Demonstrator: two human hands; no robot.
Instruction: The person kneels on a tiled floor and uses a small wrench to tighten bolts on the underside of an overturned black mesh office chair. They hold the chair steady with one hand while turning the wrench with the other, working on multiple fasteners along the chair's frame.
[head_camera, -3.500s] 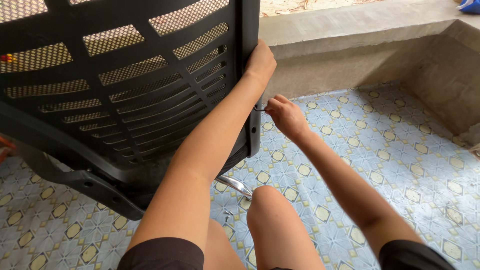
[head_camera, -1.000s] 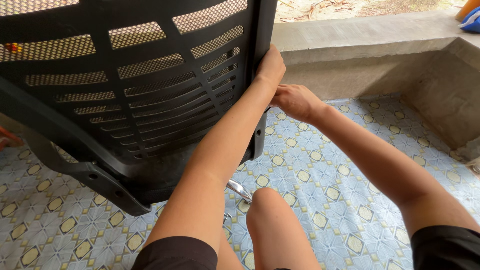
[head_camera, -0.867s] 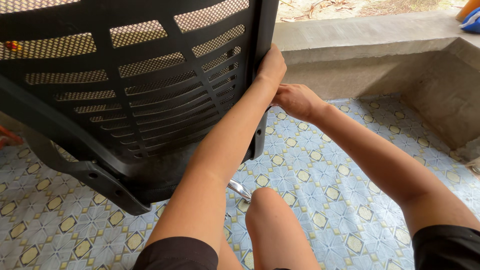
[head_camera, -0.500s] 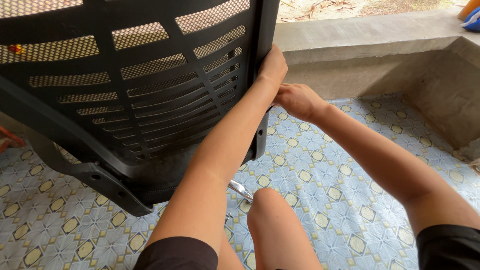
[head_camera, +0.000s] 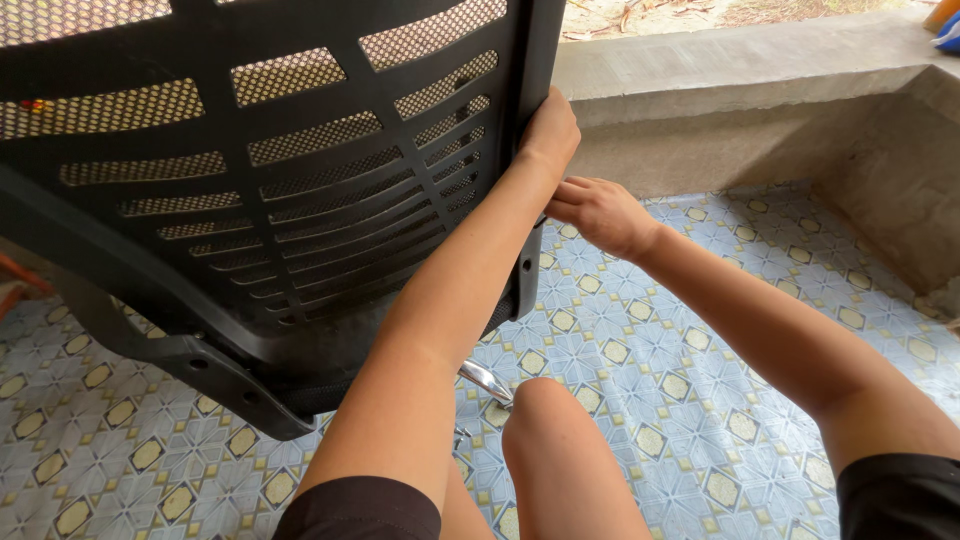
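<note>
While the left hand (head_camera: 550, 130) grips the chair back (head_camera: 270, 200) edge, the right hand (head_camera: 598, 213) pinches beside it.

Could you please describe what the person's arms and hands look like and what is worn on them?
Both hands, left and right, are bare: no gloves, rings or watch show. The forearms are bare as well. Short black sleeves end near the elbows at the bottom of the picture.

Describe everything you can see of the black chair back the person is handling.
The chair back is black plastic, a frame of slanted ribs over mesh panels, with a curved support arm below. It is tilted above the patterned tile floor. The left hand grips its right edge; the right hand touches that edge lower down.
</note>
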